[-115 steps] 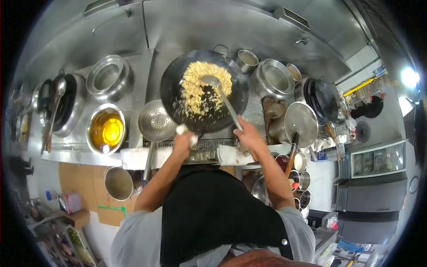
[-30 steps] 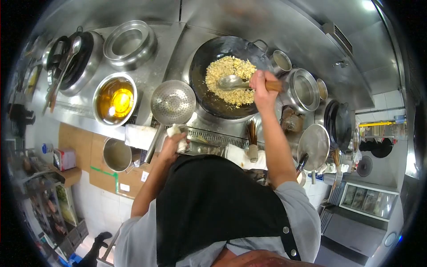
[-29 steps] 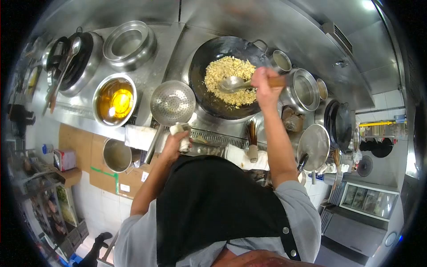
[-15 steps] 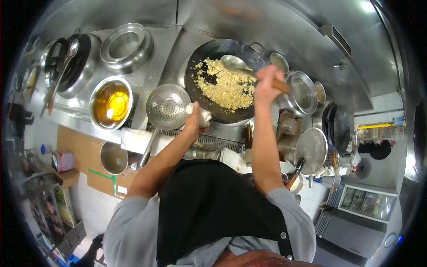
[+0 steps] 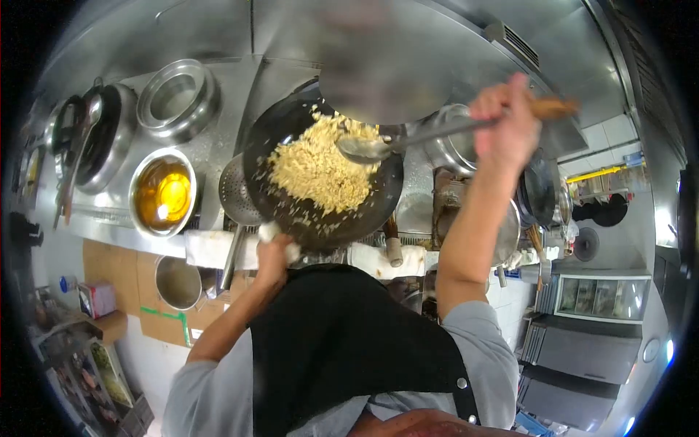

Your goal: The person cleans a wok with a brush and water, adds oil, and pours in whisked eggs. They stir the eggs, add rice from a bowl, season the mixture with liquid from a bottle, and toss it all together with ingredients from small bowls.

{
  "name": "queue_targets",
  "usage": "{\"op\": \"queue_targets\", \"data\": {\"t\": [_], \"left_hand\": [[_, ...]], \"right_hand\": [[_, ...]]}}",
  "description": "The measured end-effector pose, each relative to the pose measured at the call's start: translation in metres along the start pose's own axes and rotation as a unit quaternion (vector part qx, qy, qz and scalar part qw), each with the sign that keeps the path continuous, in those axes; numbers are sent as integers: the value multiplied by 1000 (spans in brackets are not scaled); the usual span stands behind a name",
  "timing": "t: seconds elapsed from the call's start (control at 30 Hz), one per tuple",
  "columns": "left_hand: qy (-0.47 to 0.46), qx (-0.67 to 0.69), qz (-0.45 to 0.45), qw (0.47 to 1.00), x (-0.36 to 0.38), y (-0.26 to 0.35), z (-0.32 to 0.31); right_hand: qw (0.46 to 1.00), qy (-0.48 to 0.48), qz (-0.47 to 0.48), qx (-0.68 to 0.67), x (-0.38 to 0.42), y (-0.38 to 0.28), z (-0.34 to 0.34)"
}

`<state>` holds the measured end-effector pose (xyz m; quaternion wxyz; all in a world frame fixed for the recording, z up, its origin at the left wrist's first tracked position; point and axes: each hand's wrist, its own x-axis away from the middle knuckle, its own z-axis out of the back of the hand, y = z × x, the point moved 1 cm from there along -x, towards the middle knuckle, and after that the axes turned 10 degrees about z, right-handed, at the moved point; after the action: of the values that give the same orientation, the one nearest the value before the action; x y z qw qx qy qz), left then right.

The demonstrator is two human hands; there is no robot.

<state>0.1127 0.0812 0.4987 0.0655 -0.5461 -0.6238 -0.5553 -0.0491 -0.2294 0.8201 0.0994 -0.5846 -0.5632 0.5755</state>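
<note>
A black wok (image 5: 328, 226) is tilted toward me, with a mass of pale yellow grain-like food (image 5: 317, 167) in it. My left hand (image 5: 273, 258) grips a white cloth (image 5: 280, 240) at the wok's near left edge. Raised at the right, my right hand (image 5: 510, 120) is closed round the handle of a metal ladle (image 5: 364, 149), whose bowl touches the food. Under the wok's left side lies a perforated strainer (image 5: 237, 193), partly hidden.
A bowl of golden oil (image 5: 162, 193) stands left of the strainer. Stacked metal pots (image 5: 177, 102) sit behind it. Right of the wok are more metal bowls and a round lid; a pot (image 5: 178, 282) is below the counter.
The wok has come nearer and left, tilting and now overlapping the strainer. The food has gathered into a heap. My left hand moved left and down; my right hand rose to the right with the ladle.
</note>
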Motion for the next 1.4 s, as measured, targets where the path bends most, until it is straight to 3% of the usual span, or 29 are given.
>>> {"op": "queue_targets", "data": {"t": [0.07,0.1,0.13,0.2,0.27,0.3,0.33,0.37,0.4,0.43,0.47,0.5,0.57,0.6,0.67,0.7,0.77,0.8,0.9,0.93,1.0,1.03,1.07,1.13,1.17,1.23,1.33,1.4], "left_hand": [[17,16,18,1000,-5,31,-40],[25,10,-19,999,-46,21,-47],[5,-11,38,999,-71,27,-51],[-41,-58,26,997,-106,17,-47],[-33,-43,-1,999,-89,4,-26],[-31,-40,-10,999,-73,-10,-11],[-36,-24,-40,998,-43,-11,2],[-15,-51,18,998,-36,-24,30],[-17,-67,-16,997,-35,-33,35],[-16,-78,-52,995,-37,-43,38],[-13,-36,-15,999,-24,-26,23],[-7,8,22,1000,-10,-7,6],[-38,36,-4,999,-35,19,-38],[-12,2,21,1000,-73,11,-46],[-62,-42,50,996,-89,17,-46],[-37,-30,22,999,-94,3,-39],[-24,-18,-25,999,-79,-22,-10],[-33,-17,-41,998,-64,-31,10],[-31,-143,-24,989,-47,-54,54],[-33,-120,-21,992,-27,-31,29],[-21,-37,12,999,-14,15,-28],[-2,11,10,1000,-64,1,-36],[-37,-14,21,999,-79,11,-45],[-80,-30,24,996,-92,12,-47],[-70,-19,9,997,-93,3,-42],[-50,-3,-16,999,-76,-28,-13],[-8,-61,26,998,-27,-29,18],[-13,-69,61,996,-17,-20,13]], "right_hand": [[999,-2,27,-20,34,-15,-19],[994,72,15,75,47,10,-32],[975,145,3,170,67,51,-42],[990,81,28,115,94,142,-37],[982,105,72,142,57,157,-17],[976,122,92,158,44,151,-1],[972,184,39,138,26,115,0],[965,165,55,195,19,72,0],[971,150,61,178,20,35,-1],[981,116,60,143,23,8,8],[998,40,48,-1,35,-18,9],[996,46,74,8,53,-34,-5],[982,136,47,118,77,6,-13],[967,181,37,174,95,35,-13],[986,62,67,137,112,134,-12],[983,70,65,158,95,136,-9],[974,93,61,198,64,125,0],[975,106,55,189,48,82,-5],[995,67,66,33,34,-14,-1],[995,37,92,1,42,-30,-8],[994,52,94,-1,62,-10,-11],[992,70,89,57,70,25,-16],[986,87,86,117,81,74,-23],[992,72,42,91,101,163,-35],[989,77,59,107,83,166,-34],[981,92,92,142,45,153,-19],[971,124,77,188,14,45,-13],[996,76,37,-15,31,-4,-13]]}}
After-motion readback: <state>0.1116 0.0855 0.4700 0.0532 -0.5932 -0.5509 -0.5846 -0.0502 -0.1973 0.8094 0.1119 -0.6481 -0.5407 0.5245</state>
